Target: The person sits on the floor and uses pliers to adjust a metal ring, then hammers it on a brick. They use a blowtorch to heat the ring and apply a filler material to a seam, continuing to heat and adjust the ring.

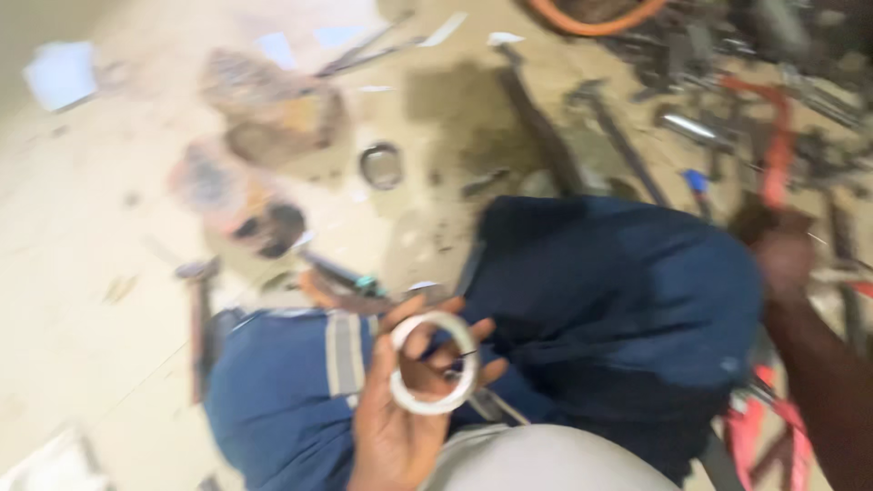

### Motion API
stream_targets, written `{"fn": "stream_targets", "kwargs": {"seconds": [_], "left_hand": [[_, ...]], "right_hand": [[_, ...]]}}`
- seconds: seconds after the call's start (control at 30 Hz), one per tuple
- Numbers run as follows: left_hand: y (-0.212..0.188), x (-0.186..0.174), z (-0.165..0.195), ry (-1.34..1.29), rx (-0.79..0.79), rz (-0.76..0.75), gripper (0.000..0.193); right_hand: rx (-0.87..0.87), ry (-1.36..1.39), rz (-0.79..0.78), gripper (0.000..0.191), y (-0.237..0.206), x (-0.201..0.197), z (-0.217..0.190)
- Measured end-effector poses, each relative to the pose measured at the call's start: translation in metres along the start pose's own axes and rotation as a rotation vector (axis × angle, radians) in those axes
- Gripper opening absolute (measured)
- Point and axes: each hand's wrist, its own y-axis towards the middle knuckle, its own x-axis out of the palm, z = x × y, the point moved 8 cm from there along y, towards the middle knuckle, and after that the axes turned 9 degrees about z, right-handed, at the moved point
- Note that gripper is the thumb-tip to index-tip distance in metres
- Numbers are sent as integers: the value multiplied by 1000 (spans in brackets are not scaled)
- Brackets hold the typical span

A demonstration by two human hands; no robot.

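Left hand (400, 427) closed around a white ring (435, 362), held above the blue-trousered knees. Right hand (782, 255) reaches among metal parts (727, 127) on the floor (91, 273); its grip is too blurred to judge. The ring is not fitted to anything.

My left hand (400, 418) holds a white ring-shaped roll of tape (435, 362) up in front of my dark blue work trousers (600, 300), fingers curled around its rim. My right hand (777, 250) reaches out to the side, near a blurred red metal frame (777, 150); I cannot tell its grip. On the pale dusty floor (91, 273) lie a small dark metal ring (381, 165) and long dark metal bars (546, 127)
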Motion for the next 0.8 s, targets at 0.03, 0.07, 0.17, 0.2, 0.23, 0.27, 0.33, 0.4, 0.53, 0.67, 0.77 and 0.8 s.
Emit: {"fn": "stream_targets", "kwargs": {"seconds": [0.03,0.07,0.17,0.2,0.23,0.27,0.33,0.4,0.53,0.67,0.77,0.8], "left_hand": [[-8,-10,1,25,18,0,50],[-13,-17,-3,50,28,0,51],[-20,-28,3,71,44,9,55],[-20,-26,9,77,55,8,55],[-22,-23,15,82,63,4,55],[-23,-17,21,87,70,2,55],[-27,-7,34,128,122,-20,56],[-32,-1,41,181,189,-31,56],[-39,0,51,236,313,-62,53],[-43,7,63,163,365,-97,50],[-48,23,78,190,483,-147,52],[-50,27,83,171,514,-144,53]], "right_hand": [[22,17,-6,26,-11,0,3],[47,34,-19,26,-22,2,6],[134,80,-161,27,-73,26,6],[158,91,-228,28,-90,33,7],[173,100,-295,28,-109,38,9],[189,122,-355,29,-124,46,6],[225,136,-431,30,-144,46,1],[255,157,-444,32,-144,37,-12],[282,269,-305,35,-144,5,-42],[243,588,-165,39,-152,-42,-66],[258,942,-489,41,-181,-48,-123],[259,1044,-680,42,-199,-48,-150]]}}
